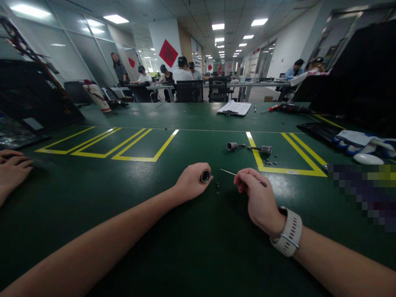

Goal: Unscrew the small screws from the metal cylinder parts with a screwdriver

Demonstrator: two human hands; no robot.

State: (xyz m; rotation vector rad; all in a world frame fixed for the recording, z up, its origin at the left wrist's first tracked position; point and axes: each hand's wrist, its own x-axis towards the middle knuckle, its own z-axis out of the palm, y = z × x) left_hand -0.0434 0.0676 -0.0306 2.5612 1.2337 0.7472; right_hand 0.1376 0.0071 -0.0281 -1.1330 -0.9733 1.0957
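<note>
Cylindrical metal sleeve (205, 176): held in the left hand (192, 181), fingers curled tight around its body, open end turned toward the camera. It sits just above the green table (185, 247), near the centre of the near edge zone.

Slender metal tool (228, 172): pinched between thumb and fingertips of the right hand (258, 198), remaining fingers folded in. Its thin tip points left toward the sleeve, close but not touching. A white wristwatch (289, 233) is on the right wrist.

Small black rings (218, 188): a few lie loose on the table between the two hands, just below the sleeve.

Further out: a metal shaft assembly (249, 147) with a fitting at each end lies across a yellow tape line (255, 154); small dark screws (274, 156) lie just beside its right end.

Far edge: a clipboard with paper (234, 107) and a red-handled screwdriver (272, 109). Right edge: blue-and-white work gloves (355, 142).

Left edge: another person's hand (12, 169) rests flat on the table, fingers loosely together, well apart from the work.
</note>
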